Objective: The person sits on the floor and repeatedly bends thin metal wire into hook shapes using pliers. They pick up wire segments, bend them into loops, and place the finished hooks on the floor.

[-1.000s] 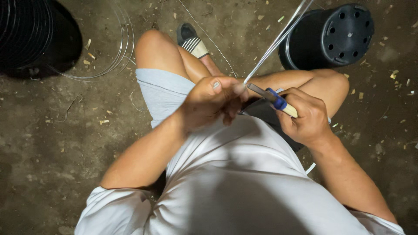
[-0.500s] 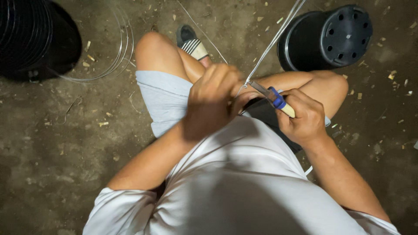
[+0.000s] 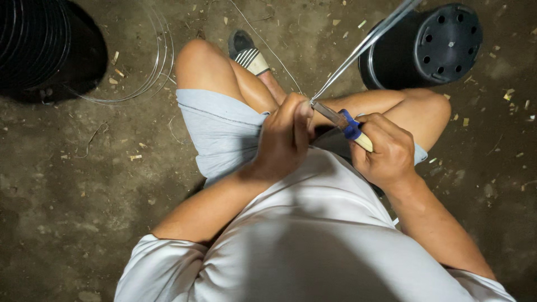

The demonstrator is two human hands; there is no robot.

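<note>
The grip of the right hand point(image 3: 389, 154) is a closed fist round the pale handle of a knife point(image 3: 344, 124) with a blue collar, its blade angled up and left toward the other hand, where its tip meets the strip. The left hand point(image 3: 282, 140) is curled, its fingertips pressed together on the near end of a long thin pale strip point(image 3: 363, 47), probably split bamboo or cane, which runs from the fingers up and right out of the top edge of the view. Holding the strip's end just at the blade seems to steady it for shaving or splitting, with both hands braced over the lap between the bent knees. An upturned black plastic pot point(image 3: 433, 47) with drain holes lies on the dirt floor point(image 3: 67, 184) just beyond the right knee, under the strip's line. A stack of black pots point(image 3: 42, 47) stands at the upper left, a coil of thin wire point(image 3: 151, 72) beside it. The sandalled foot point(image 3: 246, 53) lies between the knees. Chips litter the floor; open room lies left.
</note>
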